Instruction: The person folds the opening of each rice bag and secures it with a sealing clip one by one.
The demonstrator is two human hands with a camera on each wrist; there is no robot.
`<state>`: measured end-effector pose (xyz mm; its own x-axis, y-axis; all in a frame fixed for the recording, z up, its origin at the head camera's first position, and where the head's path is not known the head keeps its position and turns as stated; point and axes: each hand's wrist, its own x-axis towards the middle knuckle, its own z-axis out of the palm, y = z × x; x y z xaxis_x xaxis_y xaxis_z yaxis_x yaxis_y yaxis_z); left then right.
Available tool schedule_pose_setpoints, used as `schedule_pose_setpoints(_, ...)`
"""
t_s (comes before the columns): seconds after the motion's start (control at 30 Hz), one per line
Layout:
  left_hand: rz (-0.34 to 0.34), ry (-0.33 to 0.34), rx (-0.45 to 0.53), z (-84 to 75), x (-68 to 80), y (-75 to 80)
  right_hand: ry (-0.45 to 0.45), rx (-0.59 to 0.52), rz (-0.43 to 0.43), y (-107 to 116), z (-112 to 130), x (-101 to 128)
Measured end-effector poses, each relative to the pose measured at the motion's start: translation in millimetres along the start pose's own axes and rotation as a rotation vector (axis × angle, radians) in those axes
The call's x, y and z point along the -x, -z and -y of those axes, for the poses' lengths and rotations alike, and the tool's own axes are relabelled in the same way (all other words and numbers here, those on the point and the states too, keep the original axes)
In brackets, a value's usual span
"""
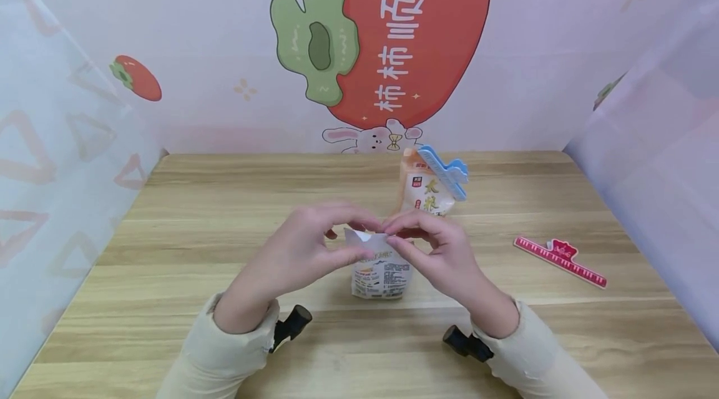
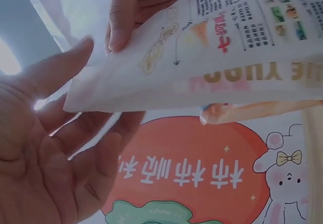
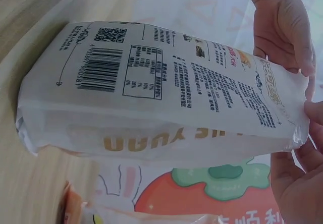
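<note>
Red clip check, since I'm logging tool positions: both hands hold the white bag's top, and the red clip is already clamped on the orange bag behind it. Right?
Not quite. The clip on the orange bag is the blue clip; the red clip lies loose on the table, as the head view shows. Both the left hand and right hand do hold the white bag.

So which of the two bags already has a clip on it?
The orange bag at the back, wearing the blue clip. The white bag in both hands has none.

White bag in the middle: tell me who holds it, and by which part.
Both hands hold the white bag by its folded top edge: the left hand pinches the left end, the right hand the right end. Its bottom stands on the table.
</note>
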<state>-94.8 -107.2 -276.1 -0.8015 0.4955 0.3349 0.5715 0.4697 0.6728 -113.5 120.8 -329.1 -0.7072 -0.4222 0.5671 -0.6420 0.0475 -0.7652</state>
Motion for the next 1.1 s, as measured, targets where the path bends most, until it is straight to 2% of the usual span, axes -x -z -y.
schedule_pose_setpoints(0.1,0.014,0.011,-0.055,-0.1,-3.2,-2.0,-0.010,0.000,-0.022,-2.1,-0.5,-0.7)
schedule_pose_setpoints(0.2,-0.001,0.046,-0.084,-0.6,-6.6,-3.6,-0.025,0.019,-0.039,-3.4,-1.5,-1.1)
schedule_pose_setpoints(0.47,-0.023,0.095,-0.045,0.0,-11.4,-5.3,-0.016,0.077,-0.077,-7.6,-4.2,-0.1)
schedule_pose_setpoints(0.6,-0.042,0.105,-0.031,1.8,-13.1,-7.6,0.063,0.123,-0.120,-10.6,-5.3,0.1)
schedule_pose_setpoints(0.83,-0.056,0.126,0.001,2.2,-14.9,-9.3,0.321,0.344,-0.142,-16.1,-9.2,-0.1)
schedule_pose_setpoints(1.1,-0.030,0.125,0.022,4.1,-16.0,-8.6,0.415,0.498,-0.124,-16.6,-8.7,1.1)
